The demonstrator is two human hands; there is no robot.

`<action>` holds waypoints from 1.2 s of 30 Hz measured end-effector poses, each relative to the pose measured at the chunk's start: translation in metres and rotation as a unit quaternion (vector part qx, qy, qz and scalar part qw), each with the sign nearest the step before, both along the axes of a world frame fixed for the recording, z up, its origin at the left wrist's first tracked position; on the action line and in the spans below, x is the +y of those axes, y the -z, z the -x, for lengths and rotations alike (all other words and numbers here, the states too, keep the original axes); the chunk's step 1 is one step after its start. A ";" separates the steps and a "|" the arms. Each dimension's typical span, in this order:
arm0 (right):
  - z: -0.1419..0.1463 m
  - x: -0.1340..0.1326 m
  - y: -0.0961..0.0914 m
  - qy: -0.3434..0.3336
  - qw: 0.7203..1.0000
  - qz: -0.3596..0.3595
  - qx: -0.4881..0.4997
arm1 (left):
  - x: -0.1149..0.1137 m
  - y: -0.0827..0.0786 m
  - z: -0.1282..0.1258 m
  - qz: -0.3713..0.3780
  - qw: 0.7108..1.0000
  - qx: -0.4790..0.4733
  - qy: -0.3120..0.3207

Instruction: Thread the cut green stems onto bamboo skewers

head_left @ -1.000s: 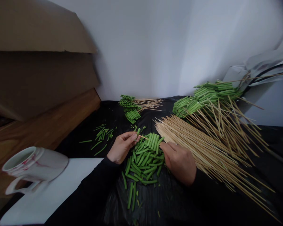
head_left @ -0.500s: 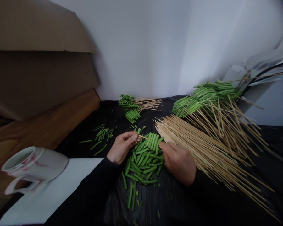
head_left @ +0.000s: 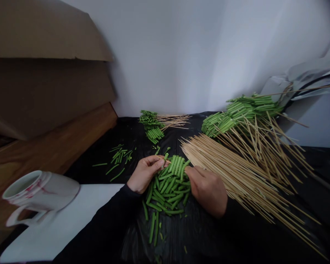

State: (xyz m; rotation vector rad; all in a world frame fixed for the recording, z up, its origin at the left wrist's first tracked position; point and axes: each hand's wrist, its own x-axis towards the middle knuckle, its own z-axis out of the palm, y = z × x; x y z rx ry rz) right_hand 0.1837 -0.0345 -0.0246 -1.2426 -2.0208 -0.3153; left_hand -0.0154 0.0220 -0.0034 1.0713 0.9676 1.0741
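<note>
Green bean pieces (head_left: 176, 165): threaded row
Bamboo skewer (head_left: 168, 161): tip showing, rest hidden
Left hand (head_left: 143, 173): fingers pinch another bean (head_left: 166, 156)
Right hand (head_left: 209, 187): fingers closed around skewer, grip obscured

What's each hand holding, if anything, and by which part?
Left hand: a green bean piece, by its lower part. Right hand: grip hidden, can't tell.

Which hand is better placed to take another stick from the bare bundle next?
Right, likely, though both look occupied: the right hand lies beside the bare bundle; the left hand is across the green pile.
</note>
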 end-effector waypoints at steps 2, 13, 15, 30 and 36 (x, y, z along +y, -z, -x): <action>0.001 0.000 0.000 -0.003 1.000 0.003 0.001 | -0.001 0.001 -0.001 -0.012 1.000 0.014 -0.003; -0.009 0.004 -0.006 0.009 1.000 -0.012 -0.024 | -0.001 -0.004 0.002 -0.056 0.992 0.110 0.034; -0.015 0.008 -0.006 0.024 1.000 -0.013 -0.014 | 0.000 -0.004 0.006 -0.071 0.981 0.166 0.064; -0.018 0.010 -0.005 0.029 1.000 -0.006 -0.003 | 0.004 -0.008 0.021 -0.248 0.789 0.521 0.210; -0.017 0.010 -0.006 0.032 0.999 -0.007 -0.012 | -0.002 -0.006 0.018 -0.300 0.756 0.553 0.179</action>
